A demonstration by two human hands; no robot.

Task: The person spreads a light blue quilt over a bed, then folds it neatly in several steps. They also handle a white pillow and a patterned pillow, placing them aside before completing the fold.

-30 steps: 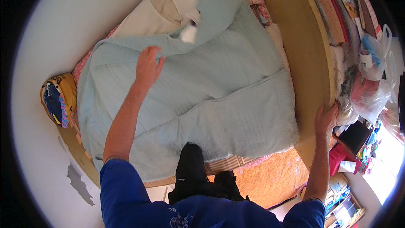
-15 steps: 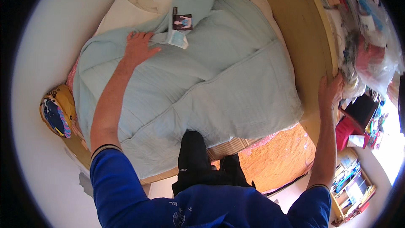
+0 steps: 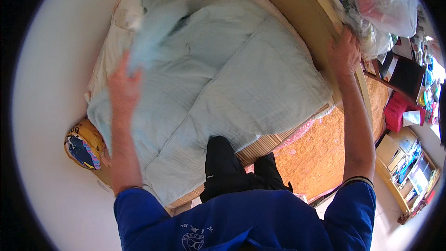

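A pale blue-green quilt [image 3: 251,69] lies spread and wrinkled over the bed in front of me. My left hand [image 3: 124,86], smeared by motion, is at the quilt's left side. A blurred, raised fold of the quilt runs between its thumb and fingers, which seem pinched on it. My right hand [image 3: 344,52] grips the top edge of the yellowish wooden board [image 3: 297,4] on the right side of the bed. Its fingers curl over the far side, partly hidden. One of my knees, in black trousers [image 3: 220,158], presses against the quilt's near edge.
A cream cover [image 3: 109,46] shows under the quilt at the left. Clear plastic bags [image 3: 390,9] hang beyond the board. An orange rug [image 3: 320,153] lies near right, a wooden box of items [image 3: 411,172] past it. A yellow bag [image 3: 86,144] sits by the white wall.
My left hand has moved left and nearer, and the quilt's far-left part has shifted, uncovering a slatted mat. My right hand has slid farther along the board. The view has turned somewhat.
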